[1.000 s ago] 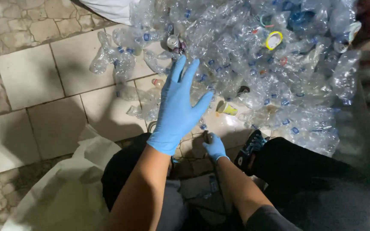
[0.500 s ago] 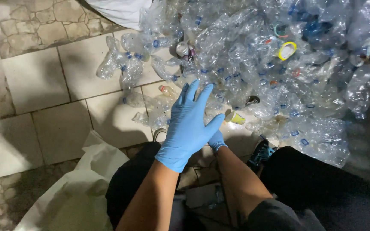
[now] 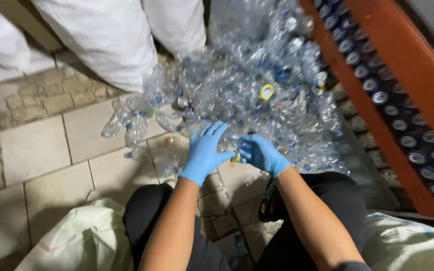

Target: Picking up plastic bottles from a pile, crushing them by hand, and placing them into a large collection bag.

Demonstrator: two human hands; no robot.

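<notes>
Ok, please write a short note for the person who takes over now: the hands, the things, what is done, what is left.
Left hand: blue glove, fingers spread, at the near edge of the bottle pile.
Right hand: blue glove, closed around a small item; what it is cannot be told.
Things: crushed clear bottles heaped on the tiled floor; white sacks behind, a pale bag by the left knee.
Done: cannot tell.
Left: the large pile remains.

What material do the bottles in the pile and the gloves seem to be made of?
Bottles: thin clear plastic, glossy; they are see-through and crumpled. Gloves, left and right: probably nitrile or latex, matte blue; they fit tightly on the hands.
</notes>
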